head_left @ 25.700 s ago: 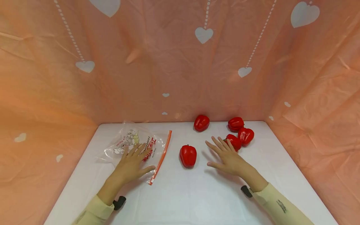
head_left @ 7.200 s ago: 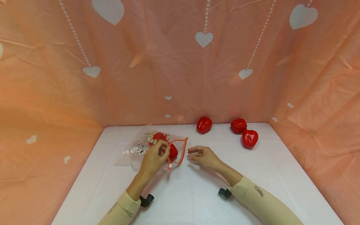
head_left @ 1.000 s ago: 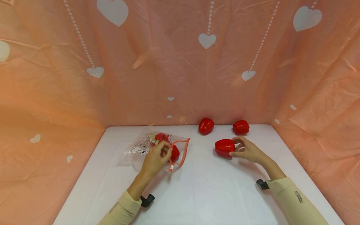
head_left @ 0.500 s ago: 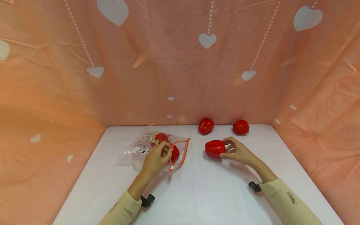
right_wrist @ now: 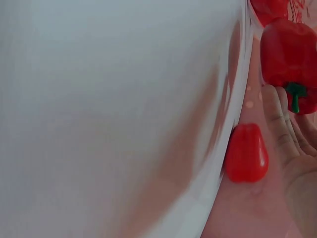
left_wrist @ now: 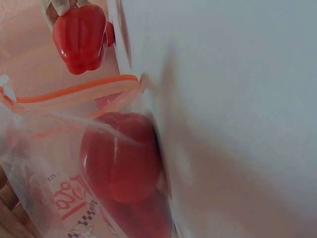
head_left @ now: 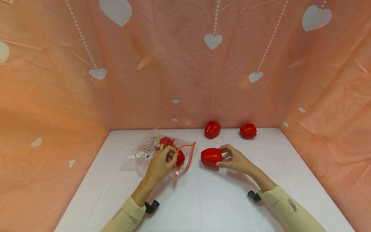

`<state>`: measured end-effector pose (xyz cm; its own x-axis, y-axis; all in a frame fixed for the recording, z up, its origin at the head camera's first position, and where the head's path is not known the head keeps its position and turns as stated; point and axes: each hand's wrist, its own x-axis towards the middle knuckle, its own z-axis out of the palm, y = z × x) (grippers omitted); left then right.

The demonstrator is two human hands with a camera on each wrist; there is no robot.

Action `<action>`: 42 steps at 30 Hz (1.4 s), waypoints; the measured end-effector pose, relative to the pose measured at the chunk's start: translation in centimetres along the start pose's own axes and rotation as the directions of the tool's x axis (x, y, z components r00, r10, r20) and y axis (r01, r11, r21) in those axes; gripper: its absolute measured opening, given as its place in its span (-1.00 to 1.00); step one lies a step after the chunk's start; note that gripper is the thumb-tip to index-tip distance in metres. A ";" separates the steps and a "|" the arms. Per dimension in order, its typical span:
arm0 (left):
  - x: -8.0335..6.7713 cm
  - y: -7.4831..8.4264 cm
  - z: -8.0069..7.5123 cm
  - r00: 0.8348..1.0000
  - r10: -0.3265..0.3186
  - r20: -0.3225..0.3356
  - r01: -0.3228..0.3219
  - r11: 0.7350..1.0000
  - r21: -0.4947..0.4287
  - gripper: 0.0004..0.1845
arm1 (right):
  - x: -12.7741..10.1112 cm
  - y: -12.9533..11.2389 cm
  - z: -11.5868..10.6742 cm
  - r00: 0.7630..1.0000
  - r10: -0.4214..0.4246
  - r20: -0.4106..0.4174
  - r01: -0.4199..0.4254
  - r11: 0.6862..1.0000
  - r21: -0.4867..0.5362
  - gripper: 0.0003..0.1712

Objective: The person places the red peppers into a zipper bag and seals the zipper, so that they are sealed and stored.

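Note:
A clear zip bag with an orange zip edge and printed cartoon figures lies on the left of the table, its mouth held apart. My left hand pinches the upper edge of that mouth. Inside sit two red bell peppers; the nearer one fills the opening in the left wrist view. My right hand grips another red bell pepper by its stem end, the green stem showing in the right wrist view. This pepper is just right of the bag's mouth, its blunt end facing it.
Two more red bell peppers stand along the back edge, one near the middle and one farther right. An orange curtain with white hearts closes off the back and sides of the white table.
Since the oldest frame, two peppers have gone into the bag, now turned with its mouth open. Over the last second my right hand has carried a pepper leftward; my left hand has stayed put.

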<state>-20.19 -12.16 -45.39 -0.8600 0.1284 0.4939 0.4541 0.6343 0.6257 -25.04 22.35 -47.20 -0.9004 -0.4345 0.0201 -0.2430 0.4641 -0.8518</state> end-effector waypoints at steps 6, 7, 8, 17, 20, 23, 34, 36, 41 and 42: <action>0.0 -0.2 0.0 1.000 -0.012 0.014 0.012 1.000 0.008 -0.92 | 0.3 -0.9 1.6 1.000 0.004 0.024 -0.005 1.000 0.029 -0.27; 0.1 -0.2 0.0 1.000 -0.013 0.015 0.013 1.000 0.009 -0.92 | 0.4 -1.0 1.9 1.000 0.004 0.022 -0.005 0.999 0.037 -0.27; 0.1 -0.2 0.0 1.000 -0.014 0.016 0.013 1.000 0.010 -0.93 | 0.5 -1.1 2.1 1.000 0.008 0.019 -0.009 0.999 0.044 -0.27; 0.1 -0.2 -0.1 1.000 -0.014 0.020 0.014 1.000 0.016 -0.92 | 1.4 -1.7 4.3 0.999 0.053 0.008 -0.053 0.996 0.074 -0.24; 0.1 -0.2 -0.1 1.000 -0.011 0.023 0.011 1.000 0.015 -0.92 | 1.7 -1.7 4.9 0.999 0.033 0.001 -0.033 0.997 0.073 -0.26; 0.1 -0.2 0.0 1.000 -0.006 0.022 0.006 1.000 0.013 -0.92 | 2.1 -1.9 5.4 0.999 0.031 -0.019 -0.030 0.997 0.071 -0.29; 0.0 0.0 0.1 1.000 0.003 0.011 -0.003 1.000 0.016 -0.90 | 2.7 -2.8 6.5 0.990 0.132 -0.058 -0.125 0.985 0.116 -0.28; 0.0 0.0 0.1 1.000 0.002 0.011 -0.002 1.000 0.017 -0.90 | 2.9 -2.8 6.7 0.990 0.124 -0.064 -0.116 0.987 0.114 -0.29; 0.0 0.1 0.2 1.000 0.001 0.013 -0.001 1.000 0.020 -0.91 | 3.0 -3.2 7.0 0.991 0.115 -0.067 -0.108 0.989 0.101 -0.31; 0.1 0.1 0.2 1.000 0.002 0.012 -0.002 1.000 0.021 -0.91 | 3.0 -3.2 7.1 0.991 0.119 -0.067 -0.112 0.989 0.099 -0.31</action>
<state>-20.24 -11.97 -45.42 -0.8618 0.1384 0.4881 0.4508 0.6502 0.6116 -24.37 14.09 -48.08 -0.9452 -0.3232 -0.0462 -0.1036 0.4311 -0.8964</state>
